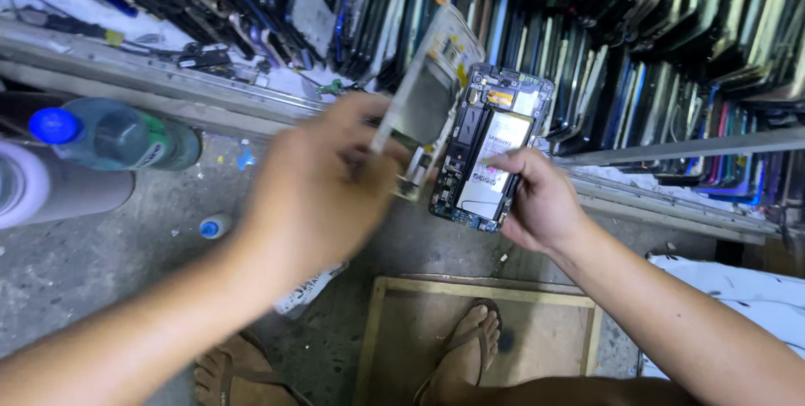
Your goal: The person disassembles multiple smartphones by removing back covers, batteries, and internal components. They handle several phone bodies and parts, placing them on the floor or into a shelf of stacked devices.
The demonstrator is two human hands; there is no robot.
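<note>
Nearest, left hand (314,184) pinching thin silvery phone back panel (423,108), blurred. Right hand (541,200) gripping opened dark smartphone with exposed battery (486,150) above grey concrete floor (84,263) — could slip and crack there. Beyond — rows of stacked phone screens (637,28).

Both arms are bare, with no sleeves, watch or rings to see. The left hand (314,192) looks blurry. The right hand (541,205) looks sharp. Near the wooden frame (394,288), both feet wear open flip-flops (478,343) with thin straps.
</note>
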